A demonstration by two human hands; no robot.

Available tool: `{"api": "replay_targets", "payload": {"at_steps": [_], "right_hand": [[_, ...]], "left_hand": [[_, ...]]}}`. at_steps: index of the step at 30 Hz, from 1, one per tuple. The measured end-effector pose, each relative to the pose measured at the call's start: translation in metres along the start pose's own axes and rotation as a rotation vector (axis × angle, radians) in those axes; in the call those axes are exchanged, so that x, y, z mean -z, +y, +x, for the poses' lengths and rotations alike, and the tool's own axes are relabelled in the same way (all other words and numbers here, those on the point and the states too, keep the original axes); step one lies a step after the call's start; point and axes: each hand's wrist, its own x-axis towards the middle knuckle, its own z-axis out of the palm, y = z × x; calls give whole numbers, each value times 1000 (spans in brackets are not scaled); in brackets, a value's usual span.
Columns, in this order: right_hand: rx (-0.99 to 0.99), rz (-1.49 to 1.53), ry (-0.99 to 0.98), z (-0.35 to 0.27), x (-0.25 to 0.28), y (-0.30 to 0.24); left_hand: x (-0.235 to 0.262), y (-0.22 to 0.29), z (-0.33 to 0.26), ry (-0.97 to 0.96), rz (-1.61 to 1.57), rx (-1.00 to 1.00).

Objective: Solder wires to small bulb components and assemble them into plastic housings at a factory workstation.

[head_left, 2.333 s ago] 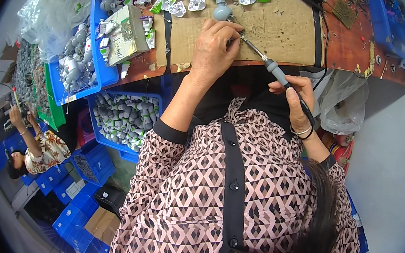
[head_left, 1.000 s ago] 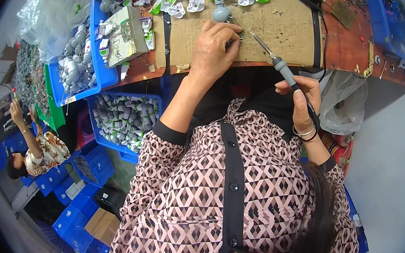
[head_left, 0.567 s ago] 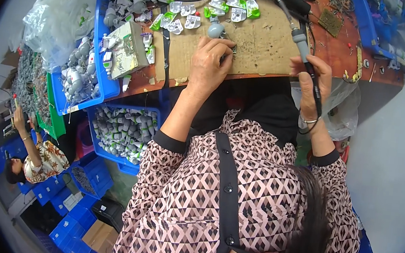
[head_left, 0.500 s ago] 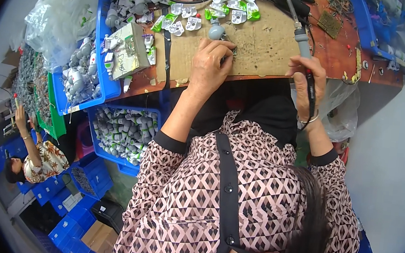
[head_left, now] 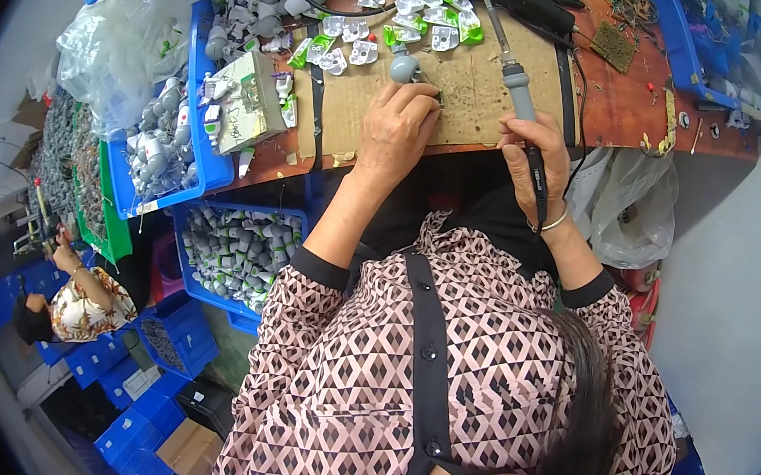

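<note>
My left hand (head_left: pixel 396 133) rests at the front of the cardboard sheet (head_left: pixel 482 114), its fingers curled closed at a grey bulb-shaped plastic part (head_left: pixel 404 67). The part's lower end is hidden behind the fingers. In my right hand (head_left: pixel 537 161) is a soldering iron (head_left: pixel 518 90), gripped by its handle with the metal tip pointing away and up to the left. The tip is apart from the grey part. Beyond my left hand lie several white and green plastic shell pieces (head_left: pixel 407 20) on the cardboard.
Grey parts fill a blue bin (head_left: pixel 218 165) at the left and another blue bin (head_left: pixel 303 222) below the table edge. A white box (head_left: pixel 268 114) stands beside them. At the back right are a brown sponge (head_left: pixel 614 45) and a blue tray (head_left: pixel 682 56). Another person (head_left: pixel 90 304) works at far left.
My right hand has moved left with the soldering iron, bringing it over the cardboard. The left hand has stayed almost in place. The other person's raised arm has bent.
</note>
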Motion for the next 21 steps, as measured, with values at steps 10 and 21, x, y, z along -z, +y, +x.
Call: {"api": "replay_targets", "payload": {"at_steps": [10, 21], "right_hand": [[13, -53, 52, 1, 3, 8], [102, -290, -47, 19, -30, 4]], "left_hand": [[33, 8, -17, 33, 126, 155], [15, 22, 2, -36, -576, 642]]}}
